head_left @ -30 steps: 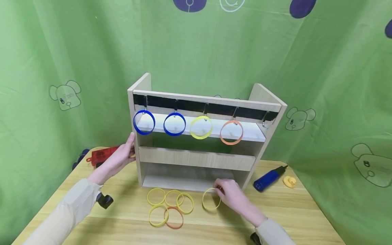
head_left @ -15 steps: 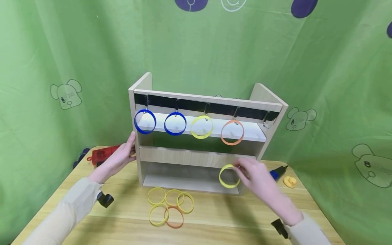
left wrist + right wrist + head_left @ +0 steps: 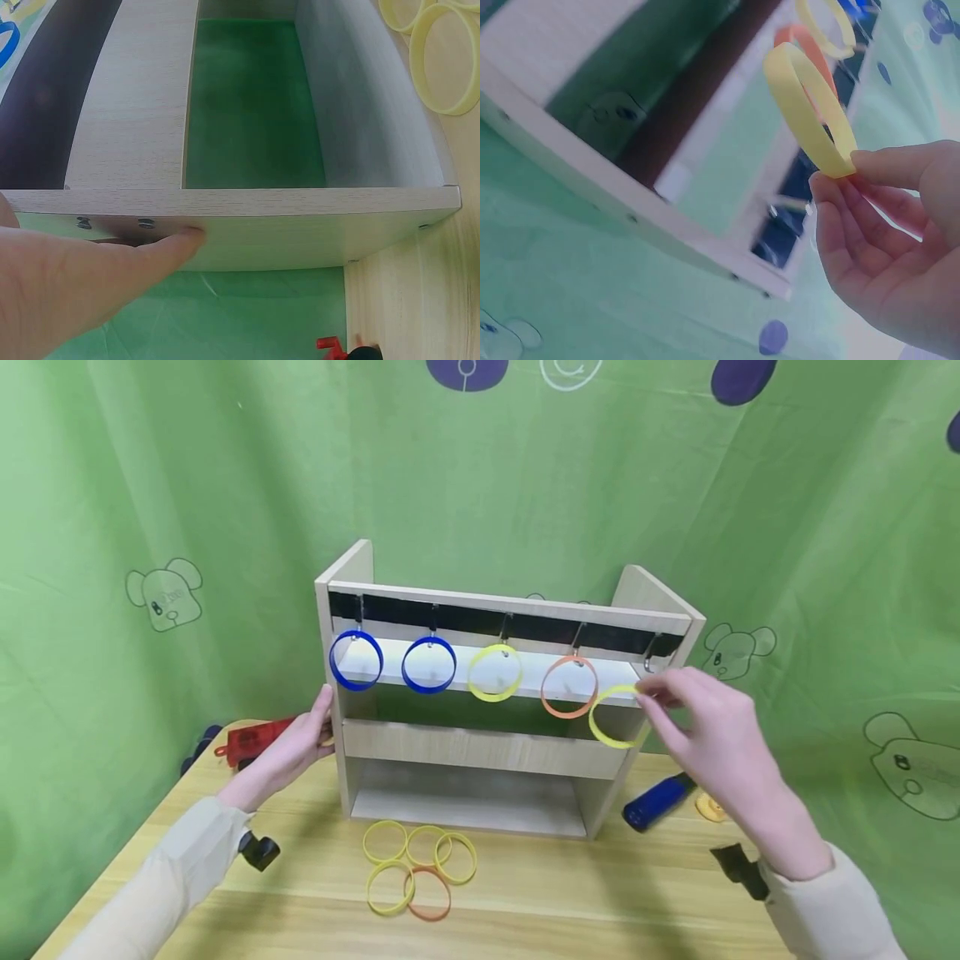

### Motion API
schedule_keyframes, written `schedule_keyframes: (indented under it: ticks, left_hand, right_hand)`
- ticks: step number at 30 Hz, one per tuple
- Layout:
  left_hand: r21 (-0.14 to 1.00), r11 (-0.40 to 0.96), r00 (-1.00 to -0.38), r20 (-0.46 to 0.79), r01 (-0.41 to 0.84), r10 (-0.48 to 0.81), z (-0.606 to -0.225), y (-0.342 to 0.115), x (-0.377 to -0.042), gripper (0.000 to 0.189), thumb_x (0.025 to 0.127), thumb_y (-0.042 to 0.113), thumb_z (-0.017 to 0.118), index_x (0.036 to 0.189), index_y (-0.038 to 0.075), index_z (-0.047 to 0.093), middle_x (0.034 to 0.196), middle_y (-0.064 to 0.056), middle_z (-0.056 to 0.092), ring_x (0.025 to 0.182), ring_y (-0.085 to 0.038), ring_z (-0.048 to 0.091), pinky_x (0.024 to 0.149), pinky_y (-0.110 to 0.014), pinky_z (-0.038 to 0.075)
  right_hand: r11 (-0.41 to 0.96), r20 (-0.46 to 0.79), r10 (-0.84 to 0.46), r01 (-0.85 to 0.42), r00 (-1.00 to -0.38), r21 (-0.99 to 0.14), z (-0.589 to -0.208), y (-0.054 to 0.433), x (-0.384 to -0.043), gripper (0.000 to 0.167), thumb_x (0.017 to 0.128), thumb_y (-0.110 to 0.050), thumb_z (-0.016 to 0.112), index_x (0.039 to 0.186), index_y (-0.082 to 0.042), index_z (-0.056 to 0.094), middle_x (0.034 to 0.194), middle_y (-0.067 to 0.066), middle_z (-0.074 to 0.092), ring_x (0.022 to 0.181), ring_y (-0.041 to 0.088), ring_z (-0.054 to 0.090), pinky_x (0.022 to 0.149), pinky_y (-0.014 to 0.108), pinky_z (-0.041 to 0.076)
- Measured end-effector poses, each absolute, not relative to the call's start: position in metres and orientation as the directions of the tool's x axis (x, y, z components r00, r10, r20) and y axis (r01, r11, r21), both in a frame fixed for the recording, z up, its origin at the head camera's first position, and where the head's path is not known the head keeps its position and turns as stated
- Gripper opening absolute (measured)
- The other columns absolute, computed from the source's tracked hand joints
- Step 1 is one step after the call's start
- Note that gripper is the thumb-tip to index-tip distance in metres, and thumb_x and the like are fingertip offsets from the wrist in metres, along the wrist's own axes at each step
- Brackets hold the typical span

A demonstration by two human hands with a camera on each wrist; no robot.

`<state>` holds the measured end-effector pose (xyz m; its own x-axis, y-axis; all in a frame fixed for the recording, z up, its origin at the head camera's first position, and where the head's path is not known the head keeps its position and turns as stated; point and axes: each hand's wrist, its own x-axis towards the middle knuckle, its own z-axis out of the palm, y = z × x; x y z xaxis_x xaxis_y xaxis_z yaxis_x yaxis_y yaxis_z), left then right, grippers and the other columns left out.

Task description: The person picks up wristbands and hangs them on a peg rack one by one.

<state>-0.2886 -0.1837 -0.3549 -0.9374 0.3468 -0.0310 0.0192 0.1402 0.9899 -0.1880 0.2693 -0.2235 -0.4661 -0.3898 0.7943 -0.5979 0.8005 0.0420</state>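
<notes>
My right hand (image 3: 708, 722) pinches a yellow ring (image 3: 609, 739) between thumb and fingers, just below the bare hook (image 3: 649, 665) at the right end of the wooden rack (image 3: 480, 747). In the right wrist view the pinched yellow ring (image 3: 799, 112) stands apart from that hook (image 3: 789, 202). Two blue rings (image 3: 356, 683), a yellow ring (image 3: 493, 696) and an orange ring (image 3: 569, 713) hang from the other hooks. My left hand (image 3: 292, 743) rests against the rack's left side; in the left wrist view its thumb (image 3: 176, 244) lies straight along the side panel.
Several yellow rings (image 3: 389, 912) and an orange ring (image 3: 429, 917) lie on the table (image 3: 315, 893) before the rack. A blue pump-like tool (image 3: 656, 804) and a partly hidden yellow duck (image 3: 708, 808) are at right. A red object (image 3: 251, 741) lies behind my left hand.
My right hand has lifted the yellow ring from the tabletop, up and to the right, to just under the rightmost hook. The left hand has stayed at the rack's side.
</notes>
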Motion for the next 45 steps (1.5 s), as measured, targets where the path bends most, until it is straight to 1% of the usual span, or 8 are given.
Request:
schedule_keyframes:
  ticks: [4, 10, 17, 23, 25, 32, 39, 45]
  left_hand:
    - [0.991, 0.131, -0.937, -0.027, 0.02, 0.349, -0.356, -0.184, -0.289, 0.093, 0.096, 0.074, 0.012, 0.16, 0.007, 0.0, 0.165, -0.026, 0.005, 0.153, -0.044, 0.01, 0.125, -0.06, 0.016]
    - [0.991, 0.129, -0.935, -0.02, 0.028, 0.354, -0.356, -0.183, -0.289, 0.092, 0.096, 0.072, 0.012, 0.16, 0.006, 0.0, 0.165, -0.027, 0.005, 0.153, -0.045, 0.01, 0.124, -0.06, 0.016]
    - [0.99, 0.135, -0.934, -0.023, 0.027, 0.357, -0.355, -0.183, -0.288, 0.092, 0.096, 0.073, 0.012, 0.16, 0.007, -0.001, 0.165, -0.027, 0.003, 0.153, -0.045, 0.008, 0.125, -0.06, 0.015]
    - [0.99, 0.136, -0.935, -0.03, 0.019, 0.353, -0.356, -0.182, -0.288, 0.093, 0.096, 0.073, 0.012, 0.16, 0.007, -0.001, 0.165, -0.027, 0.003, 0.153, -0.045, 0.008, 0.125, -0.06, 0.016]
    - [0.991, 0.136, -0.935, -0.034, 0.016, 0.353, -0.356, -0.182, -0.288, 0.093, 0.096, 0.073, 0.012, 0.16, 0.007, -0.001, 0.165, -0.026, 0.004, 0.153, -0.045, 0.009, 0.125, -0.06, 0.016]
    - [0.99, 0.136, -0.936, -0.021, 0.029, 0.351, -0.355, -0.183, -0.288, 0.094, 0.096, 0.073, 0.012, 0.159, 0.004, 0.001, 0.165, -0.028, 0.005, 0.153, -0.045, 0.009, 0.125, -0.06, 0.016]
    - [0.992, 0.124, -0.935, -0.011, 0.035, 0.355, -0.354, -0.184, -0.286, 0.091, 0.098, 0.07, 0.012, 0.159, 0.002, 0.003, 0.164, -0.029, 0.007, 0.153, -0.046, 0.01, 0.125, -0.059, 0.014]
    - [0.991, 0.129, -0.934, -0.016, 0.032, 0.356, -0.354, -0.183, -0.287, 0.093, 0.097, 0.072, 0.012, 0.159, 0.003, 0.002, 0.164, -0.028, 0.006, 0.153, -0.046, 0.01, 0.125, -0.059, 0.015]
  right_hand:
    - [0.833, 0.811, -0.346, -0.552, -0.471, 0.034, -0.209, 0.276, -0.188, 0.02, 0.08, 0.008, 0.074, 0.098, 0.001, 0.071, 0.088, 0.012, 0.073, 0.076, 0.009, 0.06, 0.075, -0.002, 0.041]
    - [0.862, 0.802, -0.286, -0.507, -0.524, -0.023, -0.206, 0.291, -0.203, 0.013, 0.085, 0.005, 0.071, 0.097, -0.002, 0.072, 0.089, 0.011, 0.074, 0.081, -0.019, 0.046, 0.074, -0.004, 0.04]
    - [0.878, 0.77, -0.271, -0.477, -0.578, -0.049, -0.216, 0.299, -0.208, 0.015, 0.083, 0.003, 0.073, 0.097, -0.004, 0.072, 0.088, 0.009, 0.075, 0.074, 0.001, 0.061, 0.071, -0.003, 0.042]
    - [0.878, 0.803, -0.233, -0.473, -0.549, -0.068, -0.215, 0.297, -0.197, 0.017, 0.084, 0.0, 0.073, 0.1, -0.005, 0.073, 0.092, 0.01, 0.075, 0.085, -0.024, 0.043, 0.077, 0.001, 0.041]
    - [0.873, 0.818, -0.242, -0.486, -0.522, -0.052, -0.214, 0.294, -0.191, 0.018, 0.083, 0.001, 0.074, 0.1, -0.004, 0.073, 0.092, 0.011, 0.075, 0.085, -0.02, 0.046, 0.078, 0.001, 0.04]
    - [0.796, 0.813, -0.357, -0.605, -0.46, 0.008, -0.234, 0.266, -0.179, 0.022, 0.078, 0.007, 0.075, 0.099, 0.002, 0.071, 0.091, 0.013, 0.074, 0.079, 0.02, 0.065, 0.083, -0.003, 0.042]
    - [0.711, 0.716, -0.475, -0.702, -0.511, -0.029, -0.3, 0.227, -0.192, 0.016, 0.078, 0.002, 0.077, 0.091, -0.002, 0.069, 0.084, 0.006, 0.071, 0.073, 0.012, 0.066, 0.067, 0.018, 0.058]
    - [0.689, 0.578, -0.496, -0.699, -0.648, -0.192, -0.369, 0.201, -0.206, 0.012, 0.079, -0.001, 0.077, 0.087, -0.005, 0.069, 0.081, 0.004, 0.07, 0.069, 0.007, 0.064, 0.062, 0.013, 0.056]
